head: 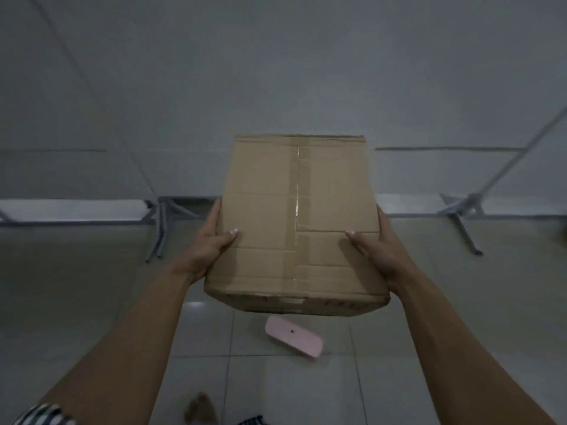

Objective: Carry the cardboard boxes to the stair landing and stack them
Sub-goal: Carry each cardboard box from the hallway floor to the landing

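Indoors, a cardboard box (pixel 299 222) is held off the floor between two bare hands in a dim tiled room.
Pale floor tiles (pixel 92 286) meet a grey-white panelled wall (pixel 276 72). Grey metal legs (pixel 162 228) stand at the wall's foot on the left and a metal stand (pixel 463 216) on the right. A flat pink object (pixel 294 336) lies on the floor just below the box. Both forearms reach forward, with a striped sleeve (pixel 43 414) showing at the lower left. The left grip (pixel 211 240) clasps the box's left side and the right grip (pixel 377 243) its right side. Each thumb lies flat on the taped top face, and the fingers are mostly hidden behind the side walls. The box sits squarely between the two grips, its taped seam running away from the viewer.
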Demonstrator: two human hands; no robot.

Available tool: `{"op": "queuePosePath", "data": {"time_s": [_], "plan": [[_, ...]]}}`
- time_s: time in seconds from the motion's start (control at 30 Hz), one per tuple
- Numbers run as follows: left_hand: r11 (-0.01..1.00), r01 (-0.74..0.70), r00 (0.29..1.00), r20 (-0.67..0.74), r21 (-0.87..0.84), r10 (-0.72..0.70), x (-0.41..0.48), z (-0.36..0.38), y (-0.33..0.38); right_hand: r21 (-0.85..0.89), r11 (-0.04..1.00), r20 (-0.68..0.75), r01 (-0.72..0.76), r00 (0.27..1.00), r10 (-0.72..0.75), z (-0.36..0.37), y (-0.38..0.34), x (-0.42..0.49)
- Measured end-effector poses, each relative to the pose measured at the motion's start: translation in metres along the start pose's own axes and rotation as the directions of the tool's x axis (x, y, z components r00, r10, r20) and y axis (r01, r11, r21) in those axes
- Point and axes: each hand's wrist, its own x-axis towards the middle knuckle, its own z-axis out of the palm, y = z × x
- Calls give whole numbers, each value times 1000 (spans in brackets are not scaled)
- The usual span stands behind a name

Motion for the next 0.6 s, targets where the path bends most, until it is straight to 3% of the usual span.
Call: {"op": "queuePosePath", "data": {"time_s": [0.27,0.6], "plan": [[997,-31,932,-363,-76,1,-53,-202,-26,-108,990,324,86,945,-46,225,-49,46],[991,23,765,-635,-135,-104,-180,-474,-64,-135,986,635,102,772,7,560,-76,15]]}}
